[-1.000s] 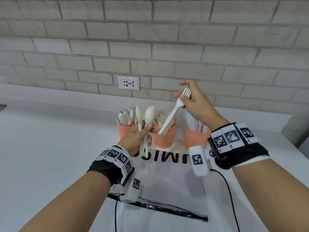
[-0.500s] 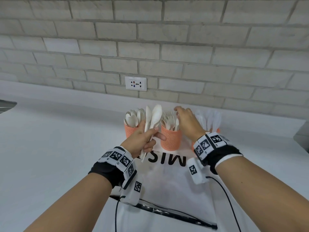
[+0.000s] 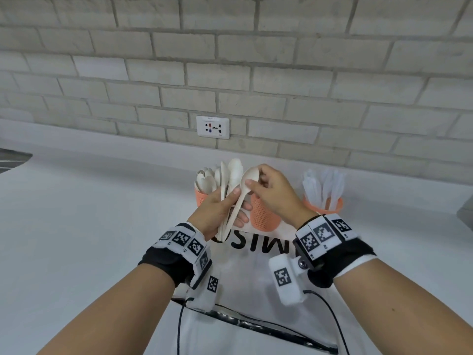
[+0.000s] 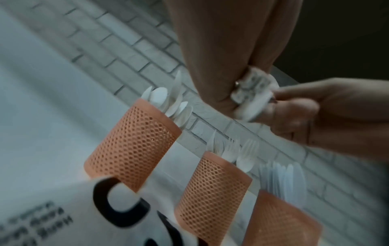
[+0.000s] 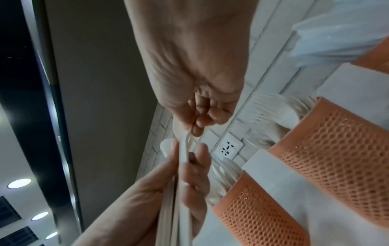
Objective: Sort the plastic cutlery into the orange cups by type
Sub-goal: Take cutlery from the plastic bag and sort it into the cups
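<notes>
Orange mesh cups (image 3: pixel 263 213) stand in a row by the brick wall (image 3: pixel 230 60), holding sorted cutlery; left hand (image 3: pixel 217 211) grips a bundle of spoons (image 3: pixel 230 180) before them, right hand (image 3: pixel 271 190) pinches one spoon (image 3: pixel 249 176) from it

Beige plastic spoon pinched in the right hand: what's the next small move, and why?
Probably draw the beige plastic spoon clear of the bundle of white cutlery that the left hand grips, then carry it left to the left orange mesh cup. The right hand already pinches it by the bowl, that cup holds spoons, and the middle orange mesh cup holds forks.
</notes>
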`<action>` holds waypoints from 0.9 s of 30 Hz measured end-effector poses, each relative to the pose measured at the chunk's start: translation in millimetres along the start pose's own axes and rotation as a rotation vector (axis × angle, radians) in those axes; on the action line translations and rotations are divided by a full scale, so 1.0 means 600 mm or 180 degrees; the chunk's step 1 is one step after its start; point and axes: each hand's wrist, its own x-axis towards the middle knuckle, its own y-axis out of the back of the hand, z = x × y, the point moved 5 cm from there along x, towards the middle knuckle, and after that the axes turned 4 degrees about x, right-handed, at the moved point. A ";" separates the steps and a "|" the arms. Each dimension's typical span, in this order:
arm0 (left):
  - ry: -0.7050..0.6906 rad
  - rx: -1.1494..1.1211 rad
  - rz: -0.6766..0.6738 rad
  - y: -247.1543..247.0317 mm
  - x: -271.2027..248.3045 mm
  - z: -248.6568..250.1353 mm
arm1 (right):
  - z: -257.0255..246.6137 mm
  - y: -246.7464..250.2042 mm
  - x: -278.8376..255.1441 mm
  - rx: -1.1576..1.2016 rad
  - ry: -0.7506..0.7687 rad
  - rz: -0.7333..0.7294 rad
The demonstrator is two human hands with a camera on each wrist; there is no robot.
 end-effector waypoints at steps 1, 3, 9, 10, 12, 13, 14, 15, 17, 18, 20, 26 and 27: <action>0.0012 0.0117 0.0035 0.001 0.001 -0.003 | 0.004 0.003 0.001 0.0015 -0.0089 0.0122; -0.0023 0.0380 0.0113 0.005 0.003 -0.008 | 0.011 0.007 0.002 -0.0080 -0.0326 0.0276; -0.0791 0.1929 0.0485 0.013 0.002 0.003 | 0.000 -0.012 0.003 0.0002 -0.0412 0.0431; -0.0969 0.2140 0.0533 0.014 0.001 0.007 | -0.002 -0.020 0.005 0.0278 -0.0438 0.0377; -0.1149 0.2461 0.0602 0.022 0.002 0.008 | -0.004 -0.037 0.008 0.0936 -0.0534 0.0175; -0.1191 0.2618 0.0651 0.028 0.005 0.005 | -0.005 -0.046 0.007 0.1162 -0.0579 0.0048; -0.1205 0.2805 0.0709 0.032 0.008 0.004 | -0.004 -0.054 0.007 0.1263 -0.0626 -0.0066; -0.1235 0.3008 0.0763 0.034 0.012 0.000 | -0.002 -0.060 0.008 0.1227 -0.0645 -0.0131; -0.1224 0.3279 0.0785 0.037 0.017 -0.003 | 0.001 -0.066 0.010 0.1007 -0.0542 -0.0098; -0.1173 0.3247 0.0760 0.039 0.017 -0.002 | 0.003 -0.067 0.012 0.0997 -0.0484 -0.0046; -0.1141 0.2923 0.0741 0.048 0.015 0.003 | 0.009 -0.066 0.017 0.1255 -0.0514 -0.0002; -0.0729 0.1421 0.0075 0.060 -0.006 0.020 | 0.015 -0.067 0.020 0.2057 -0.0573 -0.0183; -0.0651 0.1237 0.0086 0.067 -0.005 0.018 | 0.015 -0.067 0.022 0.2027 -0.0530 -0.0190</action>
